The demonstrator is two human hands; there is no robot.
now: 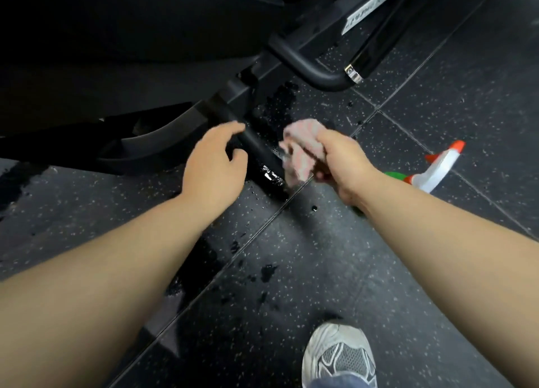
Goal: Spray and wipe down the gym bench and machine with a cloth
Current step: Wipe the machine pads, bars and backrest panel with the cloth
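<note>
A black gym bench [122, 52] fills the upper left, and its black floor bar [259, 151] runs down to a wet, shiny end cap. My right hand [339, 161] grips a bunched pink and white cloth [303, 148] right beside that bar's end. My left hand [214, 161] hovers at the bar's left side, fingers loosely curved with the thumb spread, holding nothing. A spray bottle [434, 170] with a white and orange head and a green body lies on the floor behind my right wrist, partly hidden by it.
Black speckled rubber floor tiles [437, 96] carry wet patches around the bar and toward me. A second black machine frame [318, 63] with a curved tube and labelled beam stands at the upper middle. My grey sneaker [339, 355] is at the bottom.
</note>
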